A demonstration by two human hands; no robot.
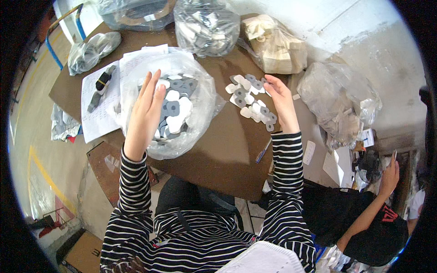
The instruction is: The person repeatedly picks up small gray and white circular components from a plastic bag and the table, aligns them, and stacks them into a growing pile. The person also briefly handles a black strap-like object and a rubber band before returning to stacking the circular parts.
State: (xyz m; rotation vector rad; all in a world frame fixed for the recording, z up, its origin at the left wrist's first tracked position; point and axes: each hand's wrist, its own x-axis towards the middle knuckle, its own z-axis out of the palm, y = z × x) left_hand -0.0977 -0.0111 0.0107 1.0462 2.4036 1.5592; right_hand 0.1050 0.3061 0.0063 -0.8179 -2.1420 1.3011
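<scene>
My left hand point(146, 107) is open, its fingers stretched out together over the left side of a wide-mouthed clear plastic bag point(205, 109). Inside the bag lie many small flat pieces point(173, 108), white and dark grey, some with a dark round centre. My right hand point(282, 102) is open too, its fingertips at the right edge of a loose pile of similar pieces point(249, 99) on the brown table point(218, 157). Whether those fingertips touch a piece I cannot tell. I see nothing held in either hand.
Papers point(98, 113) with a black-and-grey bundle point(104, 84) lie left of the bag. Filled plastic bags point(207, 27) line the table's back; another bag point(339, 98) stands at right. A pen point(263, 151) lies near the front edge. At lower right sits another person point(364, 223).
</scene>
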